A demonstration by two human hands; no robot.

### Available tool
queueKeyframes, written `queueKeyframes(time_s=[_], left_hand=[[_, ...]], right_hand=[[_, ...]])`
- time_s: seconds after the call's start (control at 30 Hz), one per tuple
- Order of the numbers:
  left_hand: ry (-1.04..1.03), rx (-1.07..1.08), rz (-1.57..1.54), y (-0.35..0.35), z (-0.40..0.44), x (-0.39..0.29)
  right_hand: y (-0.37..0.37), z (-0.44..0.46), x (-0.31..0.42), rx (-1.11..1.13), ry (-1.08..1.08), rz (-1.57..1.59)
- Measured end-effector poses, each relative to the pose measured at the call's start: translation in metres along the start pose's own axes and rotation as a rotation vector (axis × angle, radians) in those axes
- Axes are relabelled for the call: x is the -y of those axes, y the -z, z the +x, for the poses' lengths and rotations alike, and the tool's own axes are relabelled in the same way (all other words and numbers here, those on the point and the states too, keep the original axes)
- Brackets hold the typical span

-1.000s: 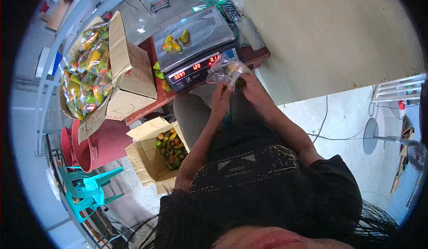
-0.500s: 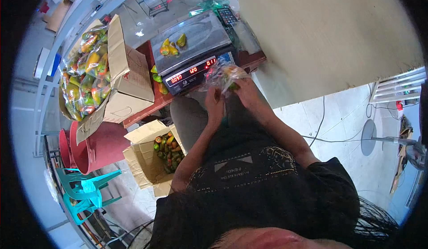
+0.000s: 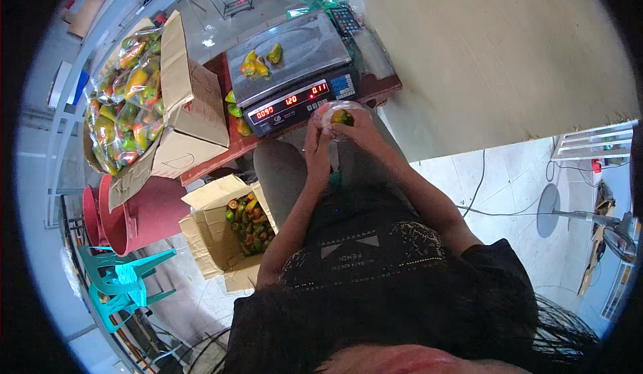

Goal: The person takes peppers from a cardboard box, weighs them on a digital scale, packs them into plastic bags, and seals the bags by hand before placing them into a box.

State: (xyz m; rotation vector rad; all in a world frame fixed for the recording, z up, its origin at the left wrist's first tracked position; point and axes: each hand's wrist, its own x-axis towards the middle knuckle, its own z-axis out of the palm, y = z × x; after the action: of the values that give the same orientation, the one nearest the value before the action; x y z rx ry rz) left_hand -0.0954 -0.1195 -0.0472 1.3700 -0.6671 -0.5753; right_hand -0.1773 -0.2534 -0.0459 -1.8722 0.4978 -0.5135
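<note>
My left hand [image 3: 317, 133] is closed on the edge of a clear plastic bag [image 3: 328, 114], held above my lap in front of the scale. My right hand [image 3: 362, 130] grips a green and orange pepper [image 3: 343, 117] at the bag; whether it is inside the plastic I cannot tell. Just beyond my hands stands a digital scale [image 3: 284, 109] with lit red digits. On its metal plate lie several yellow-orange peppers [image 3: 253, 64] and one greenish pepper [image 3: 274, 54]. More peppers [image 3: 236, 111] lie on the table by the scale's left side.
At left, a cardboard box [image 3: 194, 116] holds bagged peppers [image 3: 127, 106]. A lower open box [image 3: 214, 240] contains loose peppers [image 3: 251, 223]. Pink-red tubs [image 3: 151, 220] and a teal plastic chair [image 3: 120, 280] stand left. A large board [image 3: 495, 59] is at right, near a fan [image 3: 616, 237].
My hands have drawn closer together around the plastic bag, which is now gathered more compactly. The pepper at my right hand shows more plainly. The peppers on the scale stay put.
</note>
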Motion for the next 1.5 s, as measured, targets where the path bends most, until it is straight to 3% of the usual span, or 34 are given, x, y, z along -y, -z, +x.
queueKeyframes(time_s=[0.13,0.23,0.33,0.43,0.5,0.63,0.73,0.83,0.87,0.97,1.07,1.17,1.27,1.37,1.5], left_hand=[[-0.059,-0.097,0.069,0.008,-0.004,-0.022],[-0.079,-0.089,0.181,0.007,-0.009,-0.021],[0.086,0.016,0.011,0.008,-0.018,-0.016],[0.065,0.059,-0.074,0.015,-0.02,-0.002],[0.195,0.006,-0.218,0.026,-0.021,0.011],[0.44,-0.02,-0.475,0.067,-0.027,0.068],[0.499,-0.092,-0.593,0.059,-0.036,0.04],[0.476,0.119,-0.106,0.067,-0.034,0.034],[0.506,0.161,0.243,0.072,-0.029,0.039],[0.37,0.115,0.501,0.08,-0.026,0.059],[0.266,0.057,0.536,0.077,-0.023,0.042],[0.34,0.075,0.537,0.075,-0.02,0.049],[0.196,0.123,0.258,0.092,-0.017,0.114],[0.374,0.151,-0.052,0.083,-0.019,0.065],[0.441,0.143,-0.204,0.079,-0.019,0.05]], right_hand=[[-0.016,0.001,-0.01,0.017,0.188,-0.136],[-0.033,-0.011,-0.014,-0.041,0.169,-0.115],[-0.046,-0.008,-0.036,0.279,0.144,-0.515],[-0.075,0.003,-0.068,0.505,0.153,-0.545],[-0.096,0.004,-0.088,0.48,0.187,-0.451],[-0.084,-0.007,-0.031,0.524,0.116,-0.473],[-0.109,-0.009,-0.096,0.584,0.18,-0.47],[-0.099,-0.01,-0.07,0.633,0.133,-0.512],[-0.099,-0.009,-0.068,0.664,0.138,-0.558],[-0.103,-0.009,-0.078,0.661,0.107,-0.648],[-0.103,-0.01,-0.073,0.588,0.08,-0.641],[-0.101,-0.008,-0.074,0.619,0.102,-0.612],[-0.103,-0.013,-0.079,0.535,0.094,-0.529],[-0.113,-0.018,-0.102,0.451,0.211,-0.521],[-0.111,-0.018,-0.102,0.434,0.281,-0.556]])
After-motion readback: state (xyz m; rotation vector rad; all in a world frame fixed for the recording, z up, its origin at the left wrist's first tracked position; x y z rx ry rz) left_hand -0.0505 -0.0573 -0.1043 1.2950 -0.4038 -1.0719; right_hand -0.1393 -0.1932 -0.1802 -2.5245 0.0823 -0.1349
